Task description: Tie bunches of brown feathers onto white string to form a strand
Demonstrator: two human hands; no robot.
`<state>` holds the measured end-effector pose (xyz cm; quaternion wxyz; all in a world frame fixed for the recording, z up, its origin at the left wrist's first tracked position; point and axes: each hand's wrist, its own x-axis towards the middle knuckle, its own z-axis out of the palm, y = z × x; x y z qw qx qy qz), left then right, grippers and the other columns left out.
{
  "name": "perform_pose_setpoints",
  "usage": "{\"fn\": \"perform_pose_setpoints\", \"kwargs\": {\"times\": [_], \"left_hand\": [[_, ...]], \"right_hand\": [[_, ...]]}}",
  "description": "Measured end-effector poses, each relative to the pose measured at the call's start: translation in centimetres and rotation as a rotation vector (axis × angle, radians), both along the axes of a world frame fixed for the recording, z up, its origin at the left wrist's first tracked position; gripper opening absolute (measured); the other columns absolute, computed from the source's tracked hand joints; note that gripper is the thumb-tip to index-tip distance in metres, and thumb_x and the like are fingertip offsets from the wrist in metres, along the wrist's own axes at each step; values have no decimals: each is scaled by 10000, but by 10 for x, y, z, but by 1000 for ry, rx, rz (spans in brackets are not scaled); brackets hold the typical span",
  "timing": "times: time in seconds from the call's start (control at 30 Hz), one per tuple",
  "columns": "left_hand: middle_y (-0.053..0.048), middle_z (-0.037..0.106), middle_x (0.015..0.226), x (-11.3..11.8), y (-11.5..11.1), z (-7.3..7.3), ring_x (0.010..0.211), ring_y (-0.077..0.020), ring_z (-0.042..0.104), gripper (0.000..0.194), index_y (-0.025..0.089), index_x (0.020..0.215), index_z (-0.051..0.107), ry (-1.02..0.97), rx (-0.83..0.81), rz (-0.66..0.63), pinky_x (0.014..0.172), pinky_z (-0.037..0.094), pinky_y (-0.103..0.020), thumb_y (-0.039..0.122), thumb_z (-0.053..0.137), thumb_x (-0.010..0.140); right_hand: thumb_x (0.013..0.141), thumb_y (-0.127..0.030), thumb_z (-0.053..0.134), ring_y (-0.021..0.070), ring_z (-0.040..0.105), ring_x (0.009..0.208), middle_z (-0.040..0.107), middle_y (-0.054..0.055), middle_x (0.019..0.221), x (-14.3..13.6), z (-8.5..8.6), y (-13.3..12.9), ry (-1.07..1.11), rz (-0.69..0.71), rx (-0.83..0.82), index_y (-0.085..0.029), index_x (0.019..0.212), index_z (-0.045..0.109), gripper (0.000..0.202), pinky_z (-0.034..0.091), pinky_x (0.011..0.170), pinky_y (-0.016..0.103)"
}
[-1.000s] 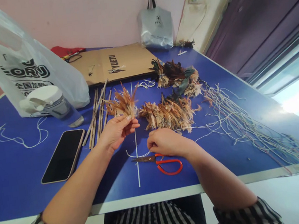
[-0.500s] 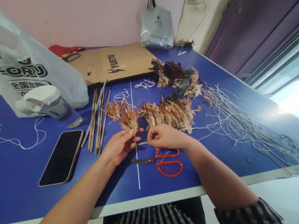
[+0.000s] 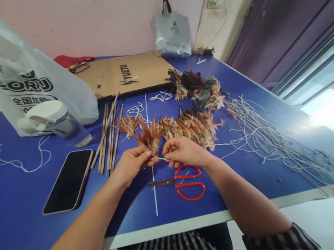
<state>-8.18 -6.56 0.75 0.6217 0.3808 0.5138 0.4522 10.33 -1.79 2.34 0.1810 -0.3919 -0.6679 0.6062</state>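
Note:
My left hand (image 3: 133, 164) pinches the base of a small brown feather bundle (image 3: 149, 137), whose tips fan upward. Close on its right, my right hand (image 3: 181, 152) has its fingers closed on a thin white string (image 3: 161, 158) that stretches across to the bundle's base. Red-handled scissors (image 3: 190, 183) lie just below my hands, blades to the left. Beyond my right hand is a row of feather bundles (image 3: 190, 130), and another small bundle (image 3: 128, 125) rests behind my left hand.
A phone (image 3: 68, 181), sticks (image 3: 107, 139), a lidded cup (image 3: 65, 122) and a white plastic bag (image 3: 48, 87) are on the left. Flat cardboard (image 3: 129, 74) and a silver bag (image 3: 172, 34) stand further back. Many loose strings (image 3: 273, 139) spread over the right side.
My left hand has turned the feather bundle more upright and slightly right. A string now shows taut between my two hands. The view has tilted up a little.

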Motion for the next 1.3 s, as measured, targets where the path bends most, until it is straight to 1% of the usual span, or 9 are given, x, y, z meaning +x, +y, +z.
{"fn": "perform_pose_setpoints", "kwargs": {"times": [0.17,0.3,0.4,0.6,0.77,0.93,1.07,1.17,1.3], "left_hand": [[-79,702,710,-4,-1,5,654,-133,650,222,108,784,682,29,12,-6,621,501,-194,289,704,657],[-84,700,705,-13,2,8,648,-132,649,200,101,759,676,56,3,-23,611,502,-186,269,707,656],[-93,702,722,-18,3,9,650,-126,650,183,96,760,678,40,-14,-25,630,506,-184,251,700,667],[-90,701,708,-15,-1,11,642,-116,650,159,104,767,679,-35,-31,-41,593,502,-152,229,701,672],[-100,702,713,-14,-1,11,649,-125,651,167,105,757,682,-15,-36,-84,591,501,-158,243,707,665],[-109,701,710,-17,-1,9,621,-120,645,189,105,753,688,53,-57,-213,590,501,-169,283,682,690],[-109,697,695,-21,-1,11,598,-128,640,194,106,758,695,135,-88,-323,553,498,-185,289,673,694],[-87,677,616,-24,0,15,557,-133,625,205,109,769,698,191,-79,-267,497,479,-182,285,695,664],[-52,654,585,-27,2,18,524,-109,590,212,130,799,703,122,32,-80,462,443,-160,281,707,649]], "right_hand": [[699,-126,545,86,580,466,555,-31,583,3,5,0,-28,-69,88,-152,825,557,129,379,356,139],[689,-88,519,72,538,438,548,-32,545,13,17,4,-30,-128,102,-136,814,555,139,395,378,153],[716,-132,531,72,535,470,583,-6,585,17,22,5,-24,-146,103,-120,869,582,162,417,412,166],[721,-244,608,71,528,467,581,-12,546,7,12,-1,-108,30,86,-136,958,627,261,393,406,156],[769,-250,540,47,492,404,608,5,579,8,7,1,-85,115,51,-127,796,611,144,387,383,150],[771,-252,528,89,588,581,624,38,728,22,13,10,53,45,76,-132,777,541,120,455,480,183],[760,-281,533,50,442,440,499,-40,546,35,19,18,-4,-131,194,-147,757,532,133,341,403,159],[746,-312,542,44,343,409,407,-64,484,40,23,19,-85,-240,315,-149,725,561,166,252,388,172],[720,-334,554,53,315,416,391,-61,478,36,25,14,-138,-240,322,-142,752,617,205,226,404,194]]}}
